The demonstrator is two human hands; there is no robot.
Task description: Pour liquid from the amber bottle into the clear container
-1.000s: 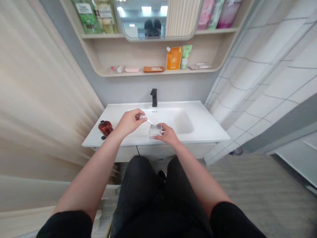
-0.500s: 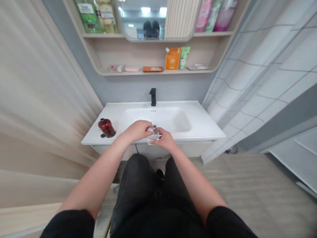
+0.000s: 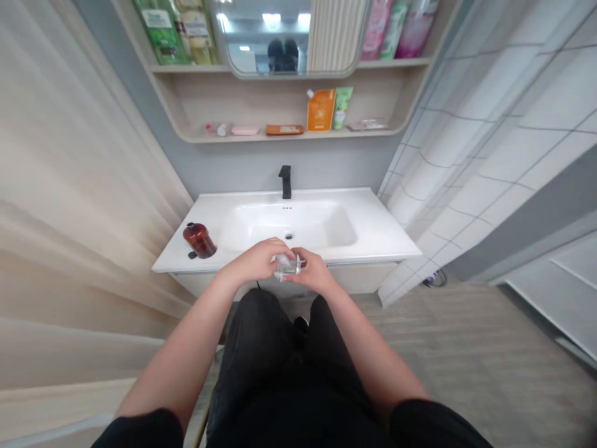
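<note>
Between my two hands is a small clear, glassy container point(image 3: 288, 266), held in front of the sink's front edge. My left hand point(image 3: 262, 259) grips it from the left, fingers curled over its top. From the right, my right hand point(image 3: 311, 271) closes round its side, thumb underneath. Fingers cover part of it, so its exact kind is unclear. On the counter to the left stands an amber bottle point(image 3: 199, 240) with an uncapped neck, and a small black cap point(image 3: 192, 255) lies beside it.
Beyond my hands is a white sink point(image 3: 347, 227) with a black faucet point(image 3: 286, 182). The wall shelf point(image 3: 186, 132) above carries an orange pouch point(image 3: 321, 111), a green tube point(image 3: 342, 107) and small items, below a mirror point(image 3: 265, 37). A curtain point(image 3: 93, 186) hangs at left; tiled wall point(image 3: 504, 143) at right.
Both hands have come slightly down toward my body with the clear container, leaving the sink drain in view. The camera view has shifted slightly. The bottle and cap stay put.
</note>
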